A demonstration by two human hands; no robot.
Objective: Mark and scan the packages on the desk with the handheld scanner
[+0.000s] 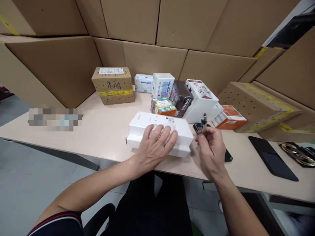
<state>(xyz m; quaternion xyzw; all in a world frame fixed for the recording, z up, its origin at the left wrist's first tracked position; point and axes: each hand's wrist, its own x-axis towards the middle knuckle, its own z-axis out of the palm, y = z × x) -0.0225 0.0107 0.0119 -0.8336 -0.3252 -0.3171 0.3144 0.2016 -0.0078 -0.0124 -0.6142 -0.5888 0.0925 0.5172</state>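
From my distant seat, I rest my left hand [154,149] spread over a white box [183,129], palm down without closing around it, while my right hand [212,150] pinches a slim pen-like item [204,120] upright, just beside the box's right end. Beyond the left fingers stands an orange-and-green carton [163,106]; right of the pinch lies a black phone [272,159].

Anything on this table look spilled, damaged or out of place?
I see no spill or damage, including on the white box under the left hand. The oddity is a pixelated patch at the left end of the table: it masks whatever lies there, so I cannot identify it.
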